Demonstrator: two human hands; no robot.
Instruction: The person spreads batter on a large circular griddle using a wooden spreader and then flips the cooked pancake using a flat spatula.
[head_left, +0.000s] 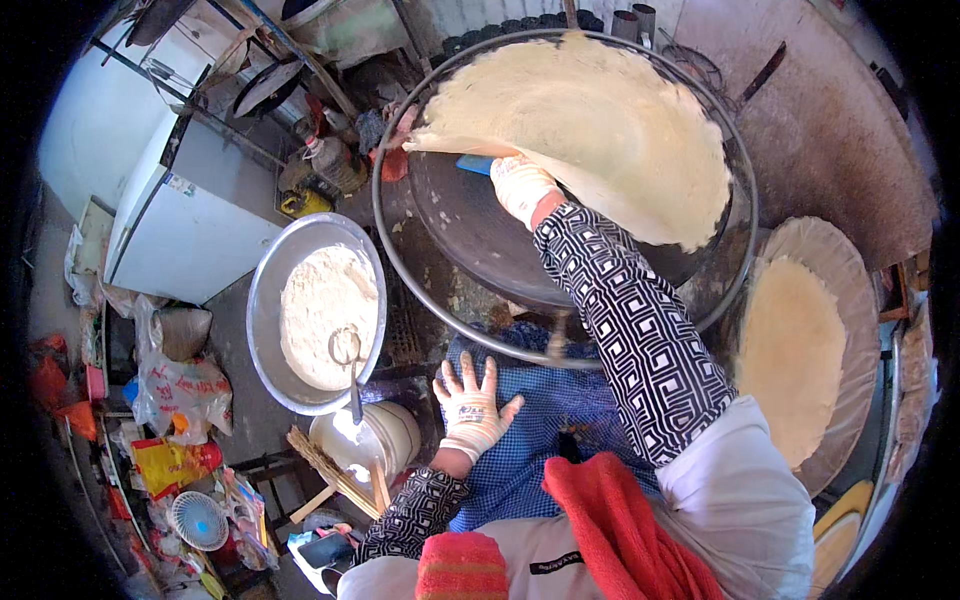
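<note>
A large thin sheet of pancake (592, 120) covers the far part of a round dark griddle (480, 232), which a metal ring (409, 289) surrounds. My right hand (521, 184), in a striped glove, is at the sheet's near edge, which is lifted and folded back there. A blue flat tool (475, 163) shows beside its fingers, partly under the sheet; the grip is hidden. My left hand (471, 412), gloved too, rests with fingers spread on the blue checked apron (555, 397) and holds nothing.
Left of the griddle stands a metal basin (259, 330) of pale batter or dough with a ladle (355, 390), above a white bucket (401, 431) and a straw brush (322, 457). At right, another pancake (787, 360) lies on a covered round tray (855, 352). Bottles (334, 161) stand far left.
</note>
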